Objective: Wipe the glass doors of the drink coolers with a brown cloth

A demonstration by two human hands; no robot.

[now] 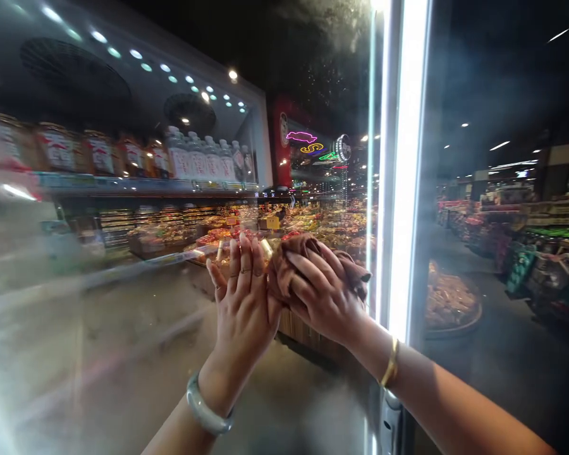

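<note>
A brown cloth (284, 262) is bunched under my right hand (327, 291), whose fingers curl over it and press it toward a glass pane (308, 404). Part of the cloth sticks out past the knuckles on the right. Just left of it, my left hand (244, 297) lies flat with its fingers stretched upward, palm toward the glass. It holds nothing, and its thumb side is close to the cloth. A pale bangle (207, 407) circles the left wrist, and a gold bracelet (389, 363) the right one.
A bright vertical light strip (408, 158) and the pane's edge stand right of my hands. Bottles (199, 158) line a shelf (146, 183) at upper left, partly blurred. Produce displays (545, 227) and a round bin (452, 300) show at right. Reflections overlap in the glass.
</note>
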